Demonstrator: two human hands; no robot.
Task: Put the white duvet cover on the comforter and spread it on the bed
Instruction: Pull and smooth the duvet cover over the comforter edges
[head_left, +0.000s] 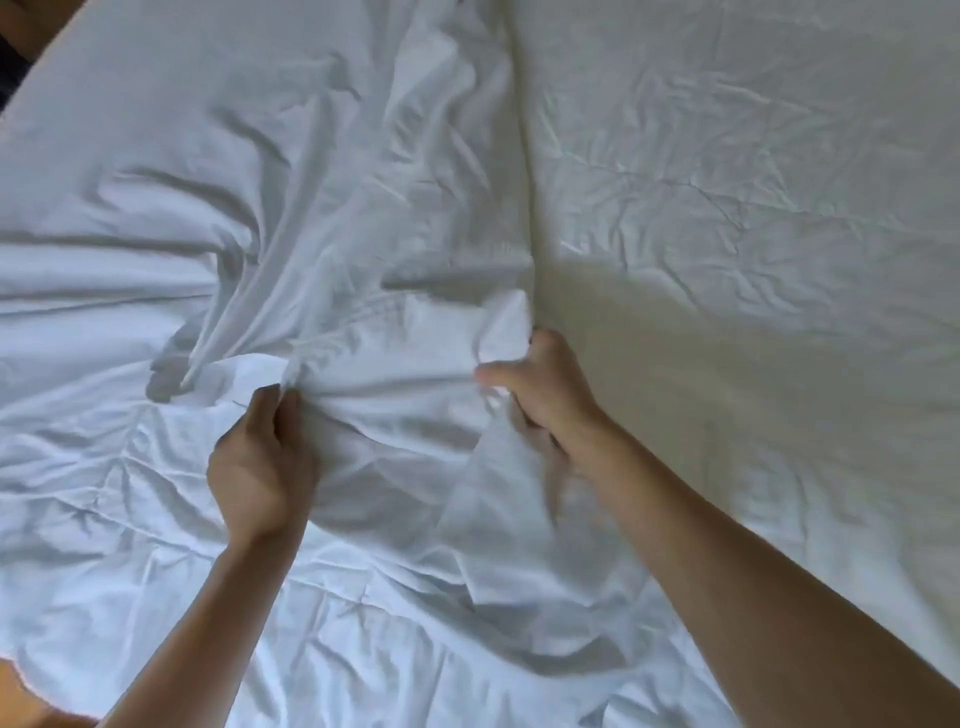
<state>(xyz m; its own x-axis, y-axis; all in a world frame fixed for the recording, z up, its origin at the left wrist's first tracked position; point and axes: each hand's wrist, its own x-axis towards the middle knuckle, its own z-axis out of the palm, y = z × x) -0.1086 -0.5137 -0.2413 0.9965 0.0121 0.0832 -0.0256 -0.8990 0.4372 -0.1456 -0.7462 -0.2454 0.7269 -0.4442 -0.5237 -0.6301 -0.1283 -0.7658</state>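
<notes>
The white duvet cover (218, 218) lies bunched and heavily creased across the left and near part of the bed, its folds fanning out from the spot where I have hold of it. My left hand (262, 462) pinches a gathered ridge of the cloth between thumb and fingertips, just left of the middle of the view. My right hand (540, 387) is closed in a fist round a twisted corner of the same cloth, a peak of it standing up above my knuckles and a loose tail hanging down toward me beneath the wrist. To the right of that corner the flatter, cream-toned bed sheet (727, 208) runs off to the far and right edges, wrinkled but lying level. I cannot tell the comforter apart from the cover in all this white, so whether it is already inside, I cannot say. My judgement is that I am at the stage of finding and seating a corner, with the spreading not yet done. The next move calls for a firm hold on that corner while my other hand works along the edge, then a lift and shake to let the cloth fall out flat. No brand, label or writing can be read anywhere on the fabric.
</notes>
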